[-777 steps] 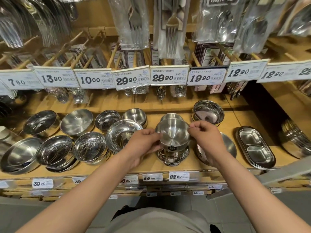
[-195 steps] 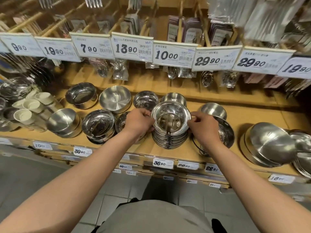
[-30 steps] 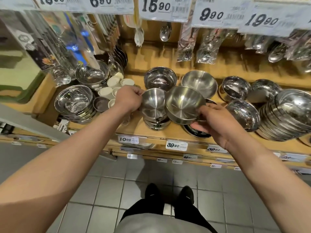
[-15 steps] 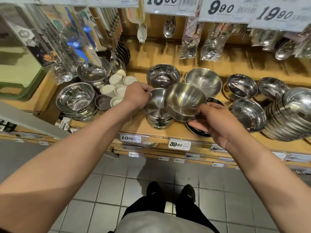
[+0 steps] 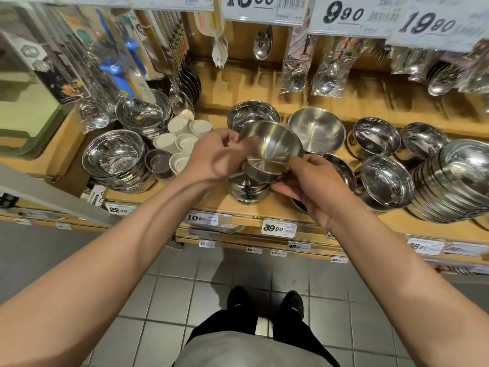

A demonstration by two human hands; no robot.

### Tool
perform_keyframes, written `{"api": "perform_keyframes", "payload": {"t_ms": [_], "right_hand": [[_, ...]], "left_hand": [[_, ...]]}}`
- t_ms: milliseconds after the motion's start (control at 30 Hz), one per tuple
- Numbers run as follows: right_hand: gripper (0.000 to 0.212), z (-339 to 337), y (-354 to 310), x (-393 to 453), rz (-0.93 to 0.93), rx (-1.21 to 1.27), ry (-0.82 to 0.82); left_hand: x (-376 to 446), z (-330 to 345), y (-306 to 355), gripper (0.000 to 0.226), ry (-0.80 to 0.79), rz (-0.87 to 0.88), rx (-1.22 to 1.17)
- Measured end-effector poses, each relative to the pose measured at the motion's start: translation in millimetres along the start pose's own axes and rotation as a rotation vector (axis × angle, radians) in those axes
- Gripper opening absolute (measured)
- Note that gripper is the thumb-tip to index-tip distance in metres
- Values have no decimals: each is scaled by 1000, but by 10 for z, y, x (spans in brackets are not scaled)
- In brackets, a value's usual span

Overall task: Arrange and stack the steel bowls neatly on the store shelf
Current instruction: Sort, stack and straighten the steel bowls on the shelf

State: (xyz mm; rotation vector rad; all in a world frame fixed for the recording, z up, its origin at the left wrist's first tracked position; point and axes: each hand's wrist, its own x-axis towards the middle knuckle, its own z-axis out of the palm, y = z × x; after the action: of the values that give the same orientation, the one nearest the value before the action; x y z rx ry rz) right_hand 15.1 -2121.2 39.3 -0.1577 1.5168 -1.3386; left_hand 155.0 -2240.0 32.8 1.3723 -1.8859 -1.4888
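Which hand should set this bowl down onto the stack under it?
Right, probably. The right hand grips the tilted bowl from below at its base, just above the stack. The left hand only pinches its rim.

Tilted steel bowl (image 5: 272,147) above bowl stack (image 5: 247,189).

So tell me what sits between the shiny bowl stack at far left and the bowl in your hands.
In the head view, a cluster of small white cups and one dark cup stands between that stack and the held bowl.
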Motion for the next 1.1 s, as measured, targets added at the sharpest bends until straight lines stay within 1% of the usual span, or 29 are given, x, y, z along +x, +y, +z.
{"api": "perform_keyframes", "payload": {"t_ms": [67, 133, 167, 200, 267, 400, 533, 633, 800, 900, 1000, 1033, 1100], "right_hand": [[16, 66, -10, 44, -20, -74, -22], [22, 103, -19, 96, -39, -172, -26], [21, 111, -22, 134, -59, -235, -6], [17, 118, -27, 174, -91, -307, 27], [12, 137, -36, 257, -161, -417, 74], [22, 183, -42, 365, -241, -495, 84], [17, 184, 7, 416, -301, -560, 120], [16, 176, 59, 431, -314, -563, 113], [22, 178, 106, 431, -325, -562, 65], [30, 173, 100, 440, -314, -582, 68], [45, 168, 90, 434, -293, -621, 83], [47, 170, 88, 430, -285, -635, 91], [44, 181, 80, 415, -261, -637, 95]], "left_hand": [[3, -36, -29, 28, 9, -26, 3], [16, -105, -81, 13, 72, -37, -21], [29, -137, -114, 6, 103, -36, -20], [35, -162, -139, 4, 126, -32, -10], [79, -187, -182, 9, 154, -37, 34], [168, -172, -177, 20, 195, 37, 163], [241, -150, -169, 21, 233, 108, 333], [266, -146, -208, 18, 217, 142, 384], [309, -128, -312, 13, 240, 106, 336], [314, -121, -335, 24, 228, 80, 307], [291, -120, -330, 30, 218, 80, 275], [282, -122, -330, 32, 214, 74, 256], [262, -136, -333, 33, 191, 47, 197]]}}
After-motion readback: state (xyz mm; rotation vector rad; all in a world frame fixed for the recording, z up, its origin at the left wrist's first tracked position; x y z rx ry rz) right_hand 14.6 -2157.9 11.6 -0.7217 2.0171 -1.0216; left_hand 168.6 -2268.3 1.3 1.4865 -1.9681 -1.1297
